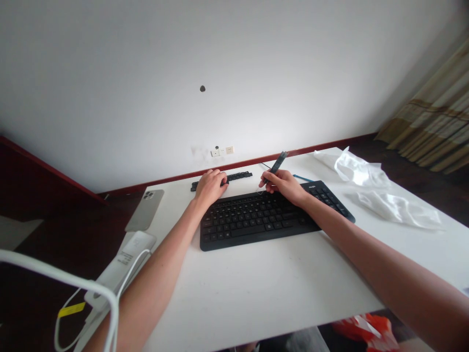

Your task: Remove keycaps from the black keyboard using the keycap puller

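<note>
white table [271, 283], its far edge near a pale wall [293, 73]; dark red skirting [124, 187] along the wall's foot. wall has a round dark hole [202, 88] and, lower down, sockets [229, 150]. dark floor [51, 195] at 9 o'clock, patterned curtain [428, 127] at 2. clock centred on the black keyboard [249, 222], which lies flat mid-table, slightly skewed, key side up. right hand [287, 187] at 1 o'clock, above the keyboard's far edge, thumb and fingers clamped on a dark stick [277, 164], upper end leaning toward 1; its lower end is too small to make out. left hand [211, 185] at 11, back upward, over a knobbly black strip [240, 175] beyond the keyboard; fingertips partly hidden, cannot tell whether they grip it. thin blue rod [303, 178] at 1, just past the right hand. two crumpled clear bags [361, 170] at 2 and 3; contents, if any, can't be made out. red bag [377, 332] at 5, below the near edge, insides hidden. phone [146, 210] at 9, camera side up, by the left edge; power strip [126, 264] at 8, with white cable [54, 270] and yellow tag [71, 309]. white tabletop spans from keyboard to near edge, between the forearms.
</note>
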Motion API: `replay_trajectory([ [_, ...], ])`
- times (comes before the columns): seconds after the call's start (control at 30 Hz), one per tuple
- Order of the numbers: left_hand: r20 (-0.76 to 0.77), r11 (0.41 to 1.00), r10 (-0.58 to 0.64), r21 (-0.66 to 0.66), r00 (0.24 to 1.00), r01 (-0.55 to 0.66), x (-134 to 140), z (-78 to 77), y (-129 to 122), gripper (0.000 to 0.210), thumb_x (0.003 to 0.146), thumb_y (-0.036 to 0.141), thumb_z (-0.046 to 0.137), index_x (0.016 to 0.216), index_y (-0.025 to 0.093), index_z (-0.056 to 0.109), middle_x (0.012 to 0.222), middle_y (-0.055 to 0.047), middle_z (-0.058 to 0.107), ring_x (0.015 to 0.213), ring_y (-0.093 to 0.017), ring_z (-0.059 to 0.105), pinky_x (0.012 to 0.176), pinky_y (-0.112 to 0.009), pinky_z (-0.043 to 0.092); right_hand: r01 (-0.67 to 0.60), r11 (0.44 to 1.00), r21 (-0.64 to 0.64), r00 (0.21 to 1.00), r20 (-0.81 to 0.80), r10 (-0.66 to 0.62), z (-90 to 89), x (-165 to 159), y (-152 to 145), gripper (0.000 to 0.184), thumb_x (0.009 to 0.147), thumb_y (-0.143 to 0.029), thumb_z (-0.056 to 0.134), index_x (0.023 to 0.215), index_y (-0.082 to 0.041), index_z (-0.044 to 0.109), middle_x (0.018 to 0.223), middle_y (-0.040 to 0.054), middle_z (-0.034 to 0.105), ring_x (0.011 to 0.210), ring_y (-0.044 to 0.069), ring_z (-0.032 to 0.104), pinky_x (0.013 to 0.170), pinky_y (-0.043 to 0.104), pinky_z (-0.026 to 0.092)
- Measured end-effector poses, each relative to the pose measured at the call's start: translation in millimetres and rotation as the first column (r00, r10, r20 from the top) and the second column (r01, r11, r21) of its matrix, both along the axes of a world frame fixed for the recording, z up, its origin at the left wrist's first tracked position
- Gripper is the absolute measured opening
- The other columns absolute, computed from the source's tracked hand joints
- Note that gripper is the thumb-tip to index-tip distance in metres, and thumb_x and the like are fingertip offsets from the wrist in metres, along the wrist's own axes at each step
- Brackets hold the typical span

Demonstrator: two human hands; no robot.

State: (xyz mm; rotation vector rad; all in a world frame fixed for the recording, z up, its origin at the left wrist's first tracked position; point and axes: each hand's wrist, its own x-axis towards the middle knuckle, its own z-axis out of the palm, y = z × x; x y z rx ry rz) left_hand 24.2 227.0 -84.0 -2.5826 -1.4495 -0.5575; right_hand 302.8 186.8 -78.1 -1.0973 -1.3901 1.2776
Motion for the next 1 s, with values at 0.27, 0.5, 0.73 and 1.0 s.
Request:
replay_trajectory([
  [0.27, 0.013, 1.0, -0.004, 0.006, 1.0, 0.004, 1.4, 1.3, -1.6, 0.011, 0.088, 0.024, 0.072, 0.087, 0.022, 0.061, 0.09, -0.004, 0.065, 0.091, -0.024, 0.058, 0.084, -0.036, 0.045, -0.009, 1.0, 0.012, 1.0, 0.002, 0.009, -0.7, 0.1, 0.7, 0.046, 0.084, -0.06, 0.075, 0.083, -0.015, 0.069, 0.084, 0.0109, 0.077, 0.059, 0.012, 0.059, 0.055, 0.025, 0.052],
  [0.5, 0.124, 0.999, -0.048, 0.01, 0.991, 0.047, 32.9, 26.1, -22.3, 0.01, 0.094, 0.027, 0.066, 0.085, 0.022, 0.064, 0.089, -0.004, 0.068, 0.09, -0.022, 0.06, 0.08, -0.035, 0.047, -0.005, 1.0, 0.008, 1.0, -0.015, 0.005, -2.8, 0.1, 1.6, 0.046, 0.083, -0.061, 0.076, 0.083, -0.015, 0.068, 0.083, 0.0103, 0.077, 0.058, 0.012, 0.059, 0.055, 0.025, 0.051],
  [0.73, 0.147, 0.978, -0.166, -0.098, 0.975, 0.182, 75.9, 38.5, -80.4, 0.022, 0.095, 0.043, 0.067, 0.088, 0.023, 0.069, 0.093, -0.004, 0.069, 0.091, -0.023, 0.063, 0.083, -0.038, 0.05, -0.004, 1.0, 0.016, 0.999, -0.04, 0.005, -1.9, -0.3, 1.5, 0.048, 0.08, -0.062, 0.078, 0.08, -0.015, 0.069, 0.082, 0.0096, 0.076, 0.058, 0.012, 0.058, 0.054, 0.025, 0.05],
  [1.0, 0.096, 0.979, -0.125, -0.148, 0.987, 0.139, 83.6, -0.1, -130.9, 0.069, 0.083, 0.074, 0.067, 0.13, 0.023, 0.063, 0.118, -0.012, 0.064, 0.109, -0.032, 0.058, 0.094, -0.048, 0.049, -0.005, 1.0, 0.007, 1.0, -0.024, 0.005, -2.0, -0.4, 1.2, 0.048, 0.081, -0.063, 0.077, 0.08, -0.015, 0.07, 0.082, 0.01, 0.077, 0.057, 0.012, 0.058, 0.054, 0.025, 0.051],
])
